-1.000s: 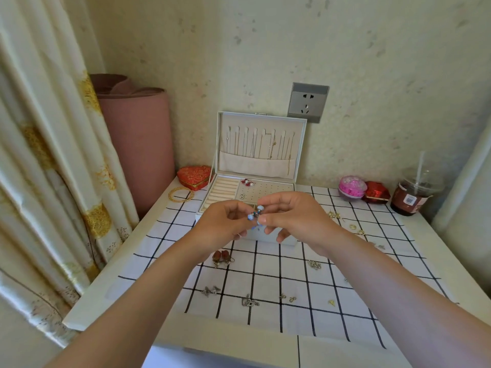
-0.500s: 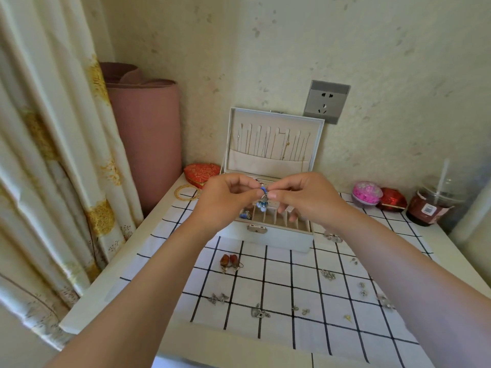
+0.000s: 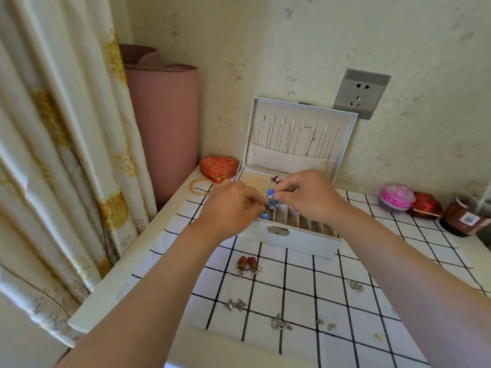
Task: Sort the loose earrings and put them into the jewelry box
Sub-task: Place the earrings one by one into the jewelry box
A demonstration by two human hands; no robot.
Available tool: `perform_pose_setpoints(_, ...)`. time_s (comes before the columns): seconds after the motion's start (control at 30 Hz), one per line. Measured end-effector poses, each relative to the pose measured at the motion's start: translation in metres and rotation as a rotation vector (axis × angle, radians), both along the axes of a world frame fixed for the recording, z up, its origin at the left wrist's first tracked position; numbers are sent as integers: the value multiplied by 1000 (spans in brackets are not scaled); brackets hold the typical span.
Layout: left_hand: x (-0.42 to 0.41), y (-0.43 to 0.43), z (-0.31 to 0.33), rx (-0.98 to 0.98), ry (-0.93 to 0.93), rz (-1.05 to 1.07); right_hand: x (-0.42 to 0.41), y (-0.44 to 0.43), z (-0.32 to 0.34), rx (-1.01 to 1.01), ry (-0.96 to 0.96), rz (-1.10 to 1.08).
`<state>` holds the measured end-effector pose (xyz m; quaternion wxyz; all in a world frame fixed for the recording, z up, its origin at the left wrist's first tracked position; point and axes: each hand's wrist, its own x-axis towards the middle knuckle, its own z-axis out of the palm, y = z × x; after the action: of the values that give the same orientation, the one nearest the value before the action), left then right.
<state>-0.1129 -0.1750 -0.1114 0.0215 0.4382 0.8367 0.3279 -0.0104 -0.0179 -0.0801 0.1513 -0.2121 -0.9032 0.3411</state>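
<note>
Blue earrings point(image 3: 271, 201) hang pinched between the left hand point(image 3: 233, 209) and right hand point(image 3: 309, 195) over the open jewelry box point(image 3: 300, 243).

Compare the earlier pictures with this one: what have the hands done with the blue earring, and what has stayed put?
The left hand and right hand carried the blue earring forward to above the front compartments of the jewelry box, still pinching it. The brown earrings stay on the checked cloth.

A white cloth point(image 3: 300, 288) with a black grid, a white jewelry box point(image 3: 292, 239), blue earrings point(image 3: 271, 199), a red heart-shaped box point(image 3: 218, 167).
</note>
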Motion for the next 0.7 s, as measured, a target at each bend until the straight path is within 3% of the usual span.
perform_pose_setpoints(0.23, -5, -4, -2, -5, 27, -100, -8, 0, -4, 63, -29, 35)
perform_pose_setpoints(0.47, 2, 1, -6, 93, -36, 21, -6, -8, -2, 380, -194, 21)
perform_pose_setpoints(0.7, 1, 2, -10, 45, 55, -3, -3, -2, -3, 308, -223, 93)
